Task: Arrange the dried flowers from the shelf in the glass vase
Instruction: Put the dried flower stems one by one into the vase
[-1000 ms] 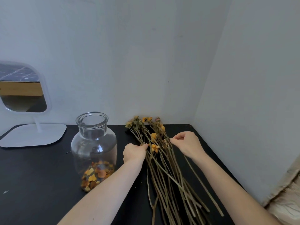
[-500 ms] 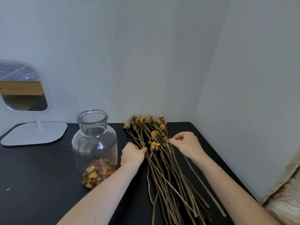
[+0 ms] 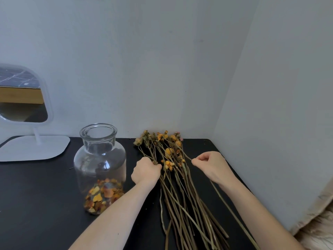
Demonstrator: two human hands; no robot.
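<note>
This looks like the sorting step: stems are being teased out of the bunch before any go into the vase. The long-stemmed dried yellow-orange flowers [image 3: 180,195] lie flat on the black tabletop [image 3: 36,195] in the lower middle of the frame, heads pointing up the frame. None are in the clear round glass vase [image 3: 100,156], which stands upright just left of them and holds only loose orange petals [image 3: 102,195] at its bottom.

Next, I judge, the pinched stem must be drawn clear without snagging the brittle heads, then lifted, stood upright and fed cut end first into the vase's mouth.

The left hand [image 3: 146,171] sits at the bunch's left edge, fingers curled round a few stems just below the heads. The right hand [image 3: 210,166], at the right edge, pinches one thin stem [image 3: 188,157] between thumb and forefinger, its other fingers tucked in. Both forearms reach in from the bottom of the frame.
</note>
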